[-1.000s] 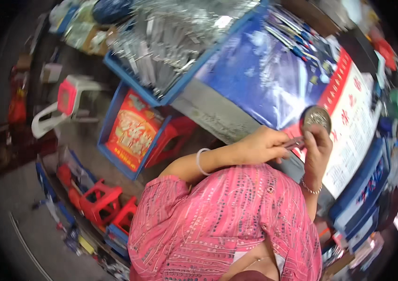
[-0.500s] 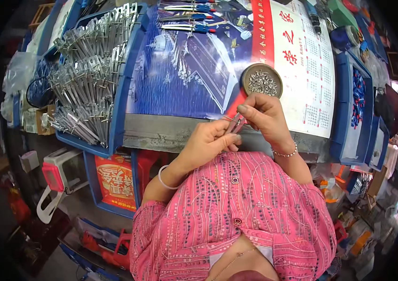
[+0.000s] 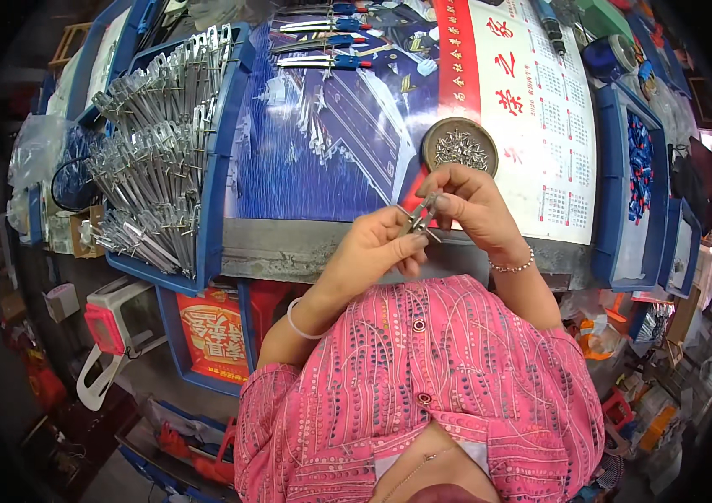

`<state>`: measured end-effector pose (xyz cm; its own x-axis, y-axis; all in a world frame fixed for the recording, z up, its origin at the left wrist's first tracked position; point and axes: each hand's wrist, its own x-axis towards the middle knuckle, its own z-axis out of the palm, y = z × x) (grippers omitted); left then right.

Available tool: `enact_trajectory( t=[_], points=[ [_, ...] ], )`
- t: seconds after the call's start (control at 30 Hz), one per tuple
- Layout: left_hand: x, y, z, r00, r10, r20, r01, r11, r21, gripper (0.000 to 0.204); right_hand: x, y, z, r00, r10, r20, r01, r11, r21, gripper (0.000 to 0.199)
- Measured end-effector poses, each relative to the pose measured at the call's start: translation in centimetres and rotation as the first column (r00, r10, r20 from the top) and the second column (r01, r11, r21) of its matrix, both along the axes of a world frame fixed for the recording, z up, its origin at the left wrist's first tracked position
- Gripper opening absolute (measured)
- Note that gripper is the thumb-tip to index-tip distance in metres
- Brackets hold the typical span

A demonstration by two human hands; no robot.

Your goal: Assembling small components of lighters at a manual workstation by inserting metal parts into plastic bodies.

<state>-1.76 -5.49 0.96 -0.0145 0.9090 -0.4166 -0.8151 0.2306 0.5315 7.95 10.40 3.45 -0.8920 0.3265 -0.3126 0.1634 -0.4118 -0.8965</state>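
Note:
In front of my chest, my left hand [image 3: 375, 250] pinches a small metal piece [image 3: 420, 223] with slim legs, thumb laid along its lower end. My right hand [image 3: 475, 210] grips the upper end of the same piece between thumb and fingers. The fingers partly hide it, so its exact kind does not show. Just beyond my right hand stands a round brown bowl [image 3: 429, 151] holding many small silver metal parts [image 3: 462, 151]. Both hands are over the near edge of the grey worktable [image 3: 280, 251].
A blue tray [image 3: 216, 201] at left is packed with slim metal pieces [image 3: 150, 151]. Several silver tools with blue ends [image 3: 322, 62] lie on the blue poster [image 3: 280, 180]. At right, another blue tray [image 3: 614, 201] contains small blue and red parts [image 3: 639, 168]. A stool [image 3: 125, 318] stands lower left.
The metal piece has turned in my fingers, and a thin leg now points down to the right. My hands stay close together. The view has shifted slightly over the table.

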Motion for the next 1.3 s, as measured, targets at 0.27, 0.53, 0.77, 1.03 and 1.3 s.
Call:
enact_trajectory(
  t=[0.27,0.53,0.77,1.03,1.3],
  points=[
    [0.3,0.0,0.6,0.763,0.111,-0.637,-0.073,0.994,0.086,0.014,0.9,0.2,-0.4,0.999,0.033,0.036,-0.038,0.991,0.129,0.016],
    [-0.6,1.0,-2.7,0.942,-0.013,0.336,0.048,0.994,-0.095,0.036,0.4,-0.7,-0.7,0.996,0.083,-0.011,-0.083,0.996,0.017,0.016],
    [-1.4,1.0,-3.8,0.744,-0.209,0.634,0.151,0.978,0.145,0.037,-0.1,-0.5,-0.6,0.998,0.051,0.048,-0.047,0.997,-0.068,0.022],
    [-1.6,2.2,-2.5,0.712,-0.194,0.675,0.118,0.98,0.157,0.036,-0.2,0.1,-0.8,1.0,0.01,-0.003,-0.011,0.995,-0.096,0.019],
    [-0.7,2.7,-1.3,0.793,-0.143,0.592,0.174,0.985,0.005,0.032,1.4,1.2,-1.3,0.991,0.114,-0.071,-0.099,0.977,0.19,0.012]
  ],
)
